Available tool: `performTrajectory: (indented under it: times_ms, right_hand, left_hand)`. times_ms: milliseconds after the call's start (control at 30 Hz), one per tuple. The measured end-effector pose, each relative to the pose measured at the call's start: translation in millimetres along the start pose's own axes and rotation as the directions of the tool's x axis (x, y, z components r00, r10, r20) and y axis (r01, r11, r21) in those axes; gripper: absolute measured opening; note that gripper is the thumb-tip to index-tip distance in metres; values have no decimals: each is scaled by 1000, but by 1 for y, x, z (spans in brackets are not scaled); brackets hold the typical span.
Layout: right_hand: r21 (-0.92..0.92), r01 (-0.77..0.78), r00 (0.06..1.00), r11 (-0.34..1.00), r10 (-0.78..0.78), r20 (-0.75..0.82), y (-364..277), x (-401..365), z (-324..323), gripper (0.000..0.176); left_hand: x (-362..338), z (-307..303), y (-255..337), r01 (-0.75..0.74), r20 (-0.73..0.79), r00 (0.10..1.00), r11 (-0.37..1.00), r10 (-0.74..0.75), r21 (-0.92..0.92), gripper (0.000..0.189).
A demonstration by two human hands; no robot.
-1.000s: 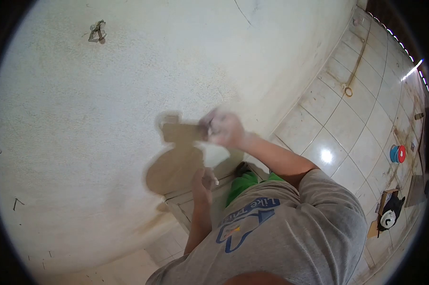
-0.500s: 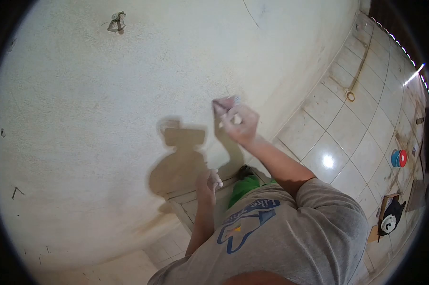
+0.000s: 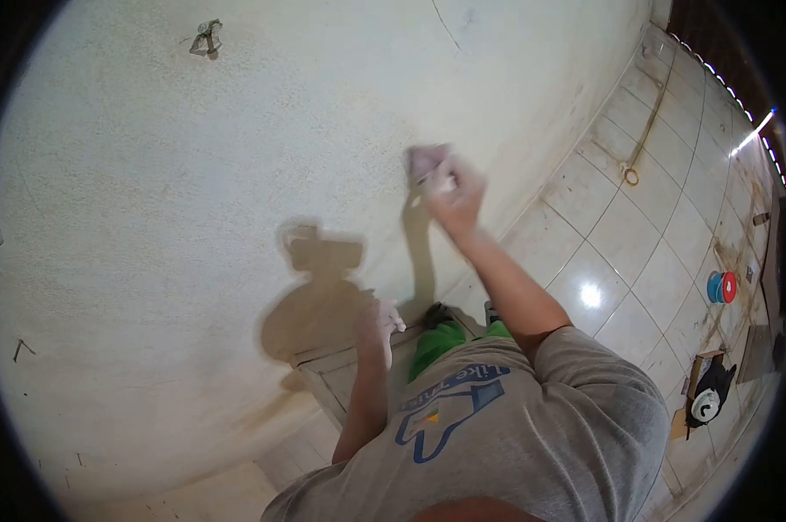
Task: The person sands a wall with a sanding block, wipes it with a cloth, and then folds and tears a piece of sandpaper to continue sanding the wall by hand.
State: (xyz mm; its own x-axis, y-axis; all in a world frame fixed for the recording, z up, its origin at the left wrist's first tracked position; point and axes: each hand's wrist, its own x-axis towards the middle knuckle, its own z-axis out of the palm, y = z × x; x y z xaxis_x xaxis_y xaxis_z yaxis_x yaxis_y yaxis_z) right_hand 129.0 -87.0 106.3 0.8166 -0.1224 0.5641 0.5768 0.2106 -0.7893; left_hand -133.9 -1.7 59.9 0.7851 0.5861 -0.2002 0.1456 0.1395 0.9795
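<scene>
- Head cam looks down the person's front at a cream, rough-textured wall (image 3: 236,130), with a glossy pale tiled floor (image 3: 636,226) off to the right.
- The right hand (image 3: 452,193) is raised at arm's length against the wall. It's pretty motion-blurred, but the fingers look curled around a small pale flat piece (image 3: 428,160).
- That piece sits at the top of the hand, right at the wall surface, up and to the right of the person's shadow (image 3: 323,287). It's too smeared to tell what it is.
- The left hand (image 3: 377,320) hangs much lower, close to the body and well apart from the right one. It's dusty white and loosely curled. Something white pokes out on its right side, but honestly I can't tell if it's a finger or something it's gripping.
- Just below the left hand, a pale framed panel (image 3: 341,370) sits low against the wall.
- The person wears a grey T-shirt with a blue print (image 3: 515,426) and bright green shorts (image 3: 445,339).
- Top left of the wall has a small ragged hole with bits sticking out (image 3: 205,39).
- Far right on the floor are a blue and red spool (image 3: 720,287) and a black and white object on a cardboard box (image 3: 706,396).
</scene>
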Motion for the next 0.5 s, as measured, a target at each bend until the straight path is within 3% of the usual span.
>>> performTrajectory:
  times_ms: [33,67,133,233,267,300,333,367,400,500]
  right_hand:
    - [-38,-58,988,998,63,140,-27,-16,7,14]
    - [75,-12,964,997,-9,265,-30,-38,19,14]
    - [163,-43,726,986,-82,683,-29,-67,28,14]
    - [76,123,941,990,-140,308,-10,-48,25,11]
    - [31,8,975,999,-15,223,2,-34,12,9]
    - [-2,-112,985,994,111,134,15,-17,-2,9]
    - [-55,-234,970,971,230,-78,16,7,-8,15]
    - [-103,-208,968,973,191,-161,58,20,-22,27]
    - [63,-265,932,962,272,-239,51,36,-20,35]
    - [-164,-136,969,977,97,-226,35,10,-6,35]
  left_hand:
    - [-2,4,0,-14,2,1000,1000,14,17,24]
    - [-3,8,2,21,-3,1000,1000,-21,-15,26]
    - [-5,12,6,90,-8,996,993,-91,-72,35]
    - [-7,14,16,41,-52,998,999,-42,-30,34]
    - [-8,10,19,43,-73,996,995,-50,-93,33]
    - [-10,5,20,44,-95,994,987,-59,-156,31]
    - [-14,0,20,45,-117,990,974,-72,-222,29]
    - [-17,-5,16,52,-146,985,971,-88,-235,31]
    - [-17,-11,8,61,-173,979,966,-106,-251,32]
    - [-21,-25,-5,93,-138,982,959,-133,-268,32]
